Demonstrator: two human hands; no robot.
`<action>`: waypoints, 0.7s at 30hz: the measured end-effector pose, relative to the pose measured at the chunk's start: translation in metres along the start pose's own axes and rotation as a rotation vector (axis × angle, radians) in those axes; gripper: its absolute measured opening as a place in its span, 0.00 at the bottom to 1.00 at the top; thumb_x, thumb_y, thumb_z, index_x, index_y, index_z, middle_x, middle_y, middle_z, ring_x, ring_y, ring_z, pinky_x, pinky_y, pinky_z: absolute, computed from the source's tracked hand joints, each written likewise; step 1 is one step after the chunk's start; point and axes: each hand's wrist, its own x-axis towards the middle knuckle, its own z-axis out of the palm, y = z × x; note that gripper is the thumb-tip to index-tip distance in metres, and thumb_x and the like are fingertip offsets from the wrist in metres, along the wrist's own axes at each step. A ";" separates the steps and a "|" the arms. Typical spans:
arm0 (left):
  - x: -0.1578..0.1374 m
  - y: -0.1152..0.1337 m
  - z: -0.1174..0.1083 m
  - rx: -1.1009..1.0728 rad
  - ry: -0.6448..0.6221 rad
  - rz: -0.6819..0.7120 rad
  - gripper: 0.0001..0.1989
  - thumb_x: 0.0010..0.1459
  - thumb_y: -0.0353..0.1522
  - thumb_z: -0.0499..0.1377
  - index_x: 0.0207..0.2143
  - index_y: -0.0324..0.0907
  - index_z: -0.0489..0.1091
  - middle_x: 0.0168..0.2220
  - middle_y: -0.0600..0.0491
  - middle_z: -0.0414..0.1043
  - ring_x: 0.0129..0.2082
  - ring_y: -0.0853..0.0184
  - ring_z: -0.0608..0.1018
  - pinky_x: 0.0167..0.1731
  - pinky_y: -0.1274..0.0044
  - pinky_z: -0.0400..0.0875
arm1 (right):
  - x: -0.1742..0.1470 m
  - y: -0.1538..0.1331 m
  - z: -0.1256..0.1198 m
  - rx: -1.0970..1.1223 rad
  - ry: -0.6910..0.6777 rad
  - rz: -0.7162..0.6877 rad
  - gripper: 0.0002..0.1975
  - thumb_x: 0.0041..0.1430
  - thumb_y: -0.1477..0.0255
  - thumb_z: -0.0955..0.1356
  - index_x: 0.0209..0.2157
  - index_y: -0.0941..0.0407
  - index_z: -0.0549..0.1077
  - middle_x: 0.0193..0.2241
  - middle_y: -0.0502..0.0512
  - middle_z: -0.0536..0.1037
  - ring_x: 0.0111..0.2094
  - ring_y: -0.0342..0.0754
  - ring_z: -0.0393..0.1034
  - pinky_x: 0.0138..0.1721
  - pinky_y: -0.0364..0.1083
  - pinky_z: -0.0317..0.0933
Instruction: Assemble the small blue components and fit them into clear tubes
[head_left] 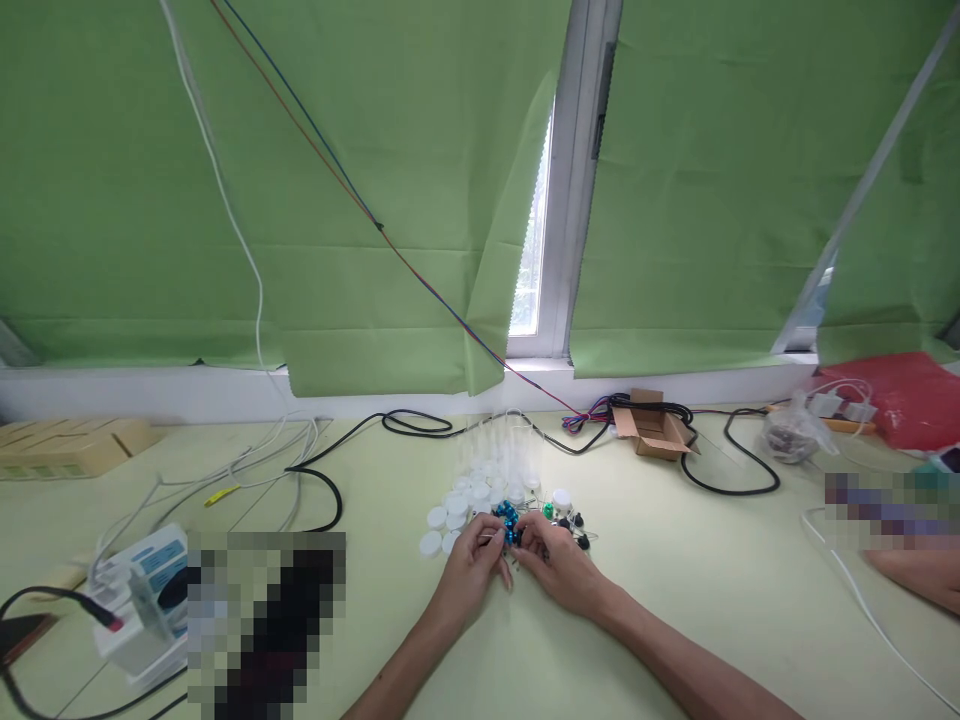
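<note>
A pale yellow-green desk (675, 560) is supporting the work and extending back to the window wall. At the near left, a white power unit (120, 640) is standing among cables.

At the middle of the desk, the left hand (474, 560) and the right hand (559, 570) are meeting over a cluster of small blue parts (508, 515). The fingers of both hands are curling inward around these parts; whether either set is actually gripping one cannot be told. The step in hand appears to be two-handed handling of small pieces, and the next move seems to be calling for a fine fingertip grip without disturbing neighbouring pieces.

A green part (548, 510) and black parts (583, 542) are lying just beside the right hand. White caps (437, 517) are lying beside and behind the left hand. Clear containers (510, 450) are showing faintly behind them; their contents are not discernible.

Farther back, an open cardboard box (656, 430) is sitting with black cable crossing its rear. To its right, a clear bag (789, 438) is holding dark, unidentifiable contents. Green blinds (375, 290) are hanging behind the desk.
</note>
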 end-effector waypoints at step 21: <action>0.000 0.003 0.001 0.001 0.002 -0.011 0.13 0.57 0.43 0.59 0.33 0.42 0.68 0.25 0.57 0.71 0.17 0.71 0.74 0.24 0.78 0.67 | 0.000 0.000 0.000 -0.003 -0.005 -0.015 0.04 0.64 0.70 0.63 0.40 0.55 0.65 0.27 0.49 0.71 0.29 0.45 0.66 0.31 0.42 0.60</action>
